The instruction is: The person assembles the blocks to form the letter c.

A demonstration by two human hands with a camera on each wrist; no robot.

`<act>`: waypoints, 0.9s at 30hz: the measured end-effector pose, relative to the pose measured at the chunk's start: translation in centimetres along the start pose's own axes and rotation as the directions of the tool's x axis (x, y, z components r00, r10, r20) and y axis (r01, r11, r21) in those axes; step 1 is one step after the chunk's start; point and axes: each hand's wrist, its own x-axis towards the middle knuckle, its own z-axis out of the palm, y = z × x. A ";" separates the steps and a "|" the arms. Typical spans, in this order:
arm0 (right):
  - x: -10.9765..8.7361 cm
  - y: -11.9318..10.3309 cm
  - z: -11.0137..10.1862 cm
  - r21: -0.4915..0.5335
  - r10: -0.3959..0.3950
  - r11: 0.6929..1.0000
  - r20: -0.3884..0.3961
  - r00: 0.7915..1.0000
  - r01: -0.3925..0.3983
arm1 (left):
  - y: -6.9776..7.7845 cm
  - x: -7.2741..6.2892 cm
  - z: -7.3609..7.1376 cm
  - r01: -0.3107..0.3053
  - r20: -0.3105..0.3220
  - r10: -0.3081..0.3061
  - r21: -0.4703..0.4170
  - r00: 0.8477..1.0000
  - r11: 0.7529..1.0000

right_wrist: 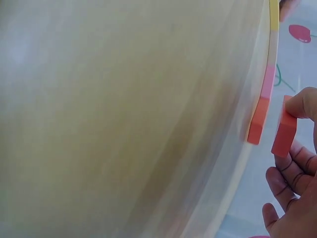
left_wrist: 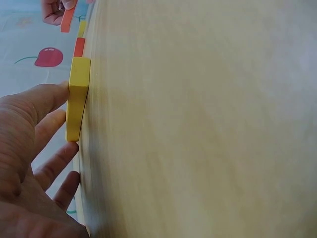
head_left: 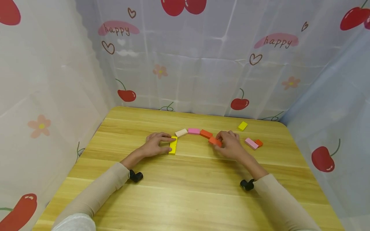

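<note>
Between pinching fingers of right hand [head_left: 229, 146], orange block [head_left: 214, 141] is hanging; against spread fingers of left hand [head_left: 154, 145], yellow block [head_left: 173, 145] is resting.

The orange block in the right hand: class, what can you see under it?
The right wrist view shows the orange block raised off the table, pinched by the right hand. In the head view, wood shows beside it; the spot directly beneath is covered.
</note>
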 end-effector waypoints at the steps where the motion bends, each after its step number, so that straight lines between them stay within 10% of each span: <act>1: 0.0 -0.2 0.1 0.004 -0.003 1.000 0.004 1.000 0.003 | 0.0 0.0 0.0 0.002 0.002 -0.002 -0.001 1.000 1.000; 27: -0.1 -5.5 3.1 0.036 -0.111 0.993 0.070 0.991 0.109 | 0.1 -0.1 0.0 0.010 -0.001 -0.010 -0.009 1.000 1.000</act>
